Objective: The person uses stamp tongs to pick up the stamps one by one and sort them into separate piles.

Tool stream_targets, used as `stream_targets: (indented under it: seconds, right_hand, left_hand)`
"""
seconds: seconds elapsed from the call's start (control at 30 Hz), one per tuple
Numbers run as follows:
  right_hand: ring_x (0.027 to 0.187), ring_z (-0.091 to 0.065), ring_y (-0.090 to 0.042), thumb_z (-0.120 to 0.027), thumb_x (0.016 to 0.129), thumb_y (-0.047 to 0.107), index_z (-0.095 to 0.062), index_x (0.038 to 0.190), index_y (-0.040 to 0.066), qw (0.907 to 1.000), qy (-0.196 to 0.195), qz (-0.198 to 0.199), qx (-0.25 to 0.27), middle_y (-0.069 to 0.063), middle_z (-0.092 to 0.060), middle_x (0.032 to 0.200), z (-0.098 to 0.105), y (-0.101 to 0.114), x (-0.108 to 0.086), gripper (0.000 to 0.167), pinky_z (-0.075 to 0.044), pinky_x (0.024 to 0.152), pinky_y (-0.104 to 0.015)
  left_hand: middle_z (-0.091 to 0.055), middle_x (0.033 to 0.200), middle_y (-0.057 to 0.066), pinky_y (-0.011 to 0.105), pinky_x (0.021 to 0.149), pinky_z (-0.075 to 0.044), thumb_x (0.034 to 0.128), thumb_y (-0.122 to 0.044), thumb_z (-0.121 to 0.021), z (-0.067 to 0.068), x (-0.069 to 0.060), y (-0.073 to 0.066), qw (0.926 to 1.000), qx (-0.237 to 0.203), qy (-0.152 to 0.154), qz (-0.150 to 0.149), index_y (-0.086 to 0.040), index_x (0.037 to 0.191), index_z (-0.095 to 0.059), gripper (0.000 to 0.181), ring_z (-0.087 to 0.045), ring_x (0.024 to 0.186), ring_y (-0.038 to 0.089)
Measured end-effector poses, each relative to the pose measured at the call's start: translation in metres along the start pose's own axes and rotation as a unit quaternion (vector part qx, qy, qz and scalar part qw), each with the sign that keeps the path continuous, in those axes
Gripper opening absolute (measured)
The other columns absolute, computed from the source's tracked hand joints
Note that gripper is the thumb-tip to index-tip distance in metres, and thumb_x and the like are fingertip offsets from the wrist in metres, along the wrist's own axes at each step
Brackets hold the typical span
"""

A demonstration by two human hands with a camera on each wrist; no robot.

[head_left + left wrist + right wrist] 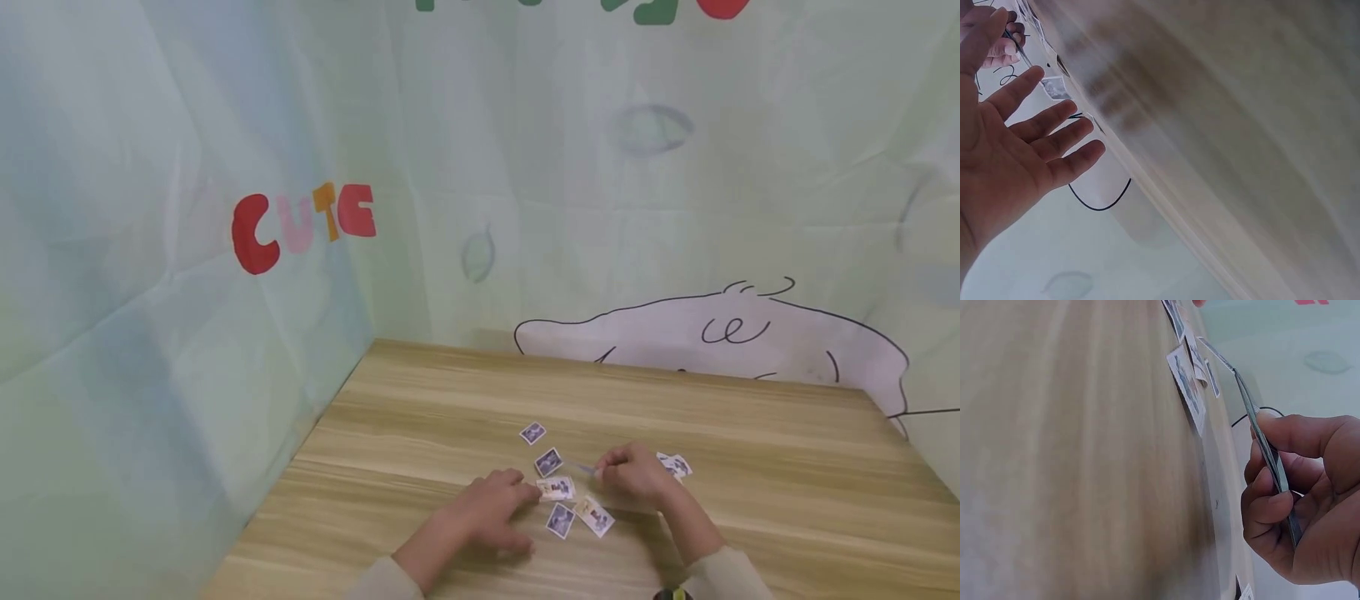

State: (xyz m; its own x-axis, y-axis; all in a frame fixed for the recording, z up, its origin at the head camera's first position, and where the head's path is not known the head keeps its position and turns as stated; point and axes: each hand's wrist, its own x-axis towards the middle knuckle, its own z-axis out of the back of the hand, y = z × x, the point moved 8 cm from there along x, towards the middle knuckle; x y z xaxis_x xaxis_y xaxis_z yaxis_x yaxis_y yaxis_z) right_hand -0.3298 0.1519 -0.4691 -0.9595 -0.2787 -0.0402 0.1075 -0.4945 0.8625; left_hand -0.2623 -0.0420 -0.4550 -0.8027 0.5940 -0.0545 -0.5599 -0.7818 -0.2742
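Observation:
My right hand (633,475) grips slim metal tweezers (1266,447), thumb on one side and fingers curled round the other. In the head view their tips point left, close to a purplish stamp (549,462); whether they touch it I cannot tell. My left hand (495,508) holds nothing, its fingers spread and slightly bent beside a wider cream stamp (555,488). Another purplish stamp (560,520) and a tilted cream stamp (595,516) lie nearer to me. Farthest back is a small purplish stamp (532,432).
A small overlapping group of stamps (678,465) lies just right of my right hand. The wooden table (420,392) meets printed cloth walls at its left and back. A dark and yellow object (672,594) is cut off at the bottom edge.

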Motion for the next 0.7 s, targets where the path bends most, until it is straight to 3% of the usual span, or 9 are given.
stream_targets:
  seconds: [0.27,0.47,0.7]
  right_hand:
    - [0.059,-0.046,-0.016,-0.06,0.08,0.002,-0.065,0.085,-0.005,0.9986,-0.01,-0.036,0.036,-0.004,-0.054,0.066,0.005,-0.007,0.019,0.009,-0.038,0.051,-0.026]
    - [0.053,-0.045,-0.014,-0.061,0.078,0.0,-0.065,0.087,-0.005,0.9942,-0.031,-0.068,0.077,-0.008,-0.057,0.065,0.005,-0.012,0.03,0.011,-0.036,0.046,-0.024]
    - [0.043,-0.033,-0.009,-0.063,0.077,0.001,-0.066,0.087,-0.002,0.9919,-0.045,-0.081,0.087,-0.008,-0.054,0.06,0.004,-0.017,0.035,0.011,-0.028,0.041,-0.021]
  left_hand:
    - [-0.043,0.135,0.013,0.048,0.095,-0.039,0.0687,-0.048,-0.074,0.001,0.008,-0.001,0.9997,-0.005,0.015,0.016,-0.021,0.133,-0.052,0.073,-0.04,0.123,0.028]
    - [-0.045,0.131,0.011,0.044,0.091,-0.043,0.0663,-0.047,-0.076,-0.005,0.012,-0.001,0.9989,-0.006,0.032,0.033,-0.021,0.132,-0.052,0.075,-0.044,0.116,0.026]
    - [-0.048,0.126,0.008,0.039,0.089,-0.045,0.0639,-0.046,-0.078,-0.004,0.012,-0.006,0.9991,0.009,0.033,0.024,-0.022,0.13,-0.054,0.074,-0.046,0.112,0.022]
